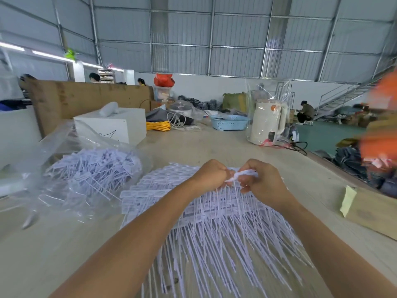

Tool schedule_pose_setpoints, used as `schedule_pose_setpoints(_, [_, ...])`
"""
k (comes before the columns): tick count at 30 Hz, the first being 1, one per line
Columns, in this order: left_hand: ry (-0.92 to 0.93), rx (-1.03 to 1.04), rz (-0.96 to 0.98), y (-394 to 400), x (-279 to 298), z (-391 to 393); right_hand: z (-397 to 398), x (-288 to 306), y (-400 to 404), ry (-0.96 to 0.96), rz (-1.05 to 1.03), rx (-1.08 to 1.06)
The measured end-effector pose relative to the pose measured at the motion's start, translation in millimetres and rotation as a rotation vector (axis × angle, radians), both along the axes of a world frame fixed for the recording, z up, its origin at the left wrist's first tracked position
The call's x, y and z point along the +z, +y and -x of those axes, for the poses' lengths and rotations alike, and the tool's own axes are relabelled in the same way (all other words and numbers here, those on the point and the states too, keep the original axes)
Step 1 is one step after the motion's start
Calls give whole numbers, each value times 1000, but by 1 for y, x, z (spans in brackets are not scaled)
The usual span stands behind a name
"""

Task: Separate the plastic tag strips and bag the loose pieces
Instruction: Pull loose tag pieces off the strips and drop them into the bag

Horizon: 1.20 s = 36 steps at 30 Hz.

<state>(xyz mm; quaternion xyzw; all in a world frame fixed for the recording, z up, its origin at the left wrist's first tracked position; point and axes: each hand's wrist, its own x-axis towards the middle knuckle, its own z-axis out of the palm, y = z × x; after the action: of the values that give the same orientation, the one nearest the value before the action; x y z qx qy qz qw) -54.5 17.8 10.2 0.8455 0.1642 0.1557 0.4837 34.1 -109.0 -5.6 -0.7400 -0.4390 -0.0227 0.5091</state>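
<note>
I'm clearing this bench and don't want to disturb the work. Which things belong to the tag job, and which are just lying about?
Part of the job:
- joined tag strips under the hands
- left hand and right hand, pinching a strip
- clear bag of loose tags

Lying about:
- kettle
- blue basket
- yellow cord
- white box

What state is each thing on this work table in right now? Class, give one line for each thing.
Left hand: closed, pinching the tag strip.
Right hand: closed on the same tag strip.
Tag strip: held between both hands, above the pile.
Pile of joined strips: flat on the table, unseparated.
Clear plastic bag: open, partly filled with loose tags.
Kettle: upright, wrapped in plastic.
Blue basket: upright on the table.
</note>
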Motion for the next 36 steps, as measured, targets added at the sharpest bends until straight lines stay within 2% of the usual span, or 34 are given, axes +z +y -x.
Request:
schedule_pose_setpoints(3, [10,7,100,0,1,1,4,-1,0,-128,-6,-25])
schedule_pose_setpoints(5, [13,-3,128,0,4,3,5,-1,1,-110,-13,-44])
schedule_pose_setpoints(7, [48,-47,82,-1,6,6,-1,2,-1,-21,-31,-139])
schedule_pose_setpoints(10, [78,-95,1,-3,7,12,-19,10,-16,266,-163,-207])
schedule_pose_setpoints(15, [90,-141,-144,0,8,14,-23,45,-31,412,-288,-34])
schedule_pose_setpoints(18, [130,-158,-309,1,7,12,-13,60,-31,589,-187,106])
schedule_pose_setpoints(21, [72,-114,-439,1,6,12,0,49,-22,517,39,133])
schedule_pose_setpoints(23, [11,-80,-486,1,5,11,8,35,-13,471,114,106])
schedule_pose_setpoints(28, [-27,-61,-493,2,5,9,14,18,5,414,49,59])
schedule_pose_setpoints(31, [-48,-45,-518,5,3,9,15,14,7,266,49,56])
schedule_pose_setpoints(33, [-22,-31,-523,8,3,9,15,13,8,177,48,57])
schedule_pose_setpoints(36, [77,-2,-513,14,4,11,11,11,9,176,8,39])
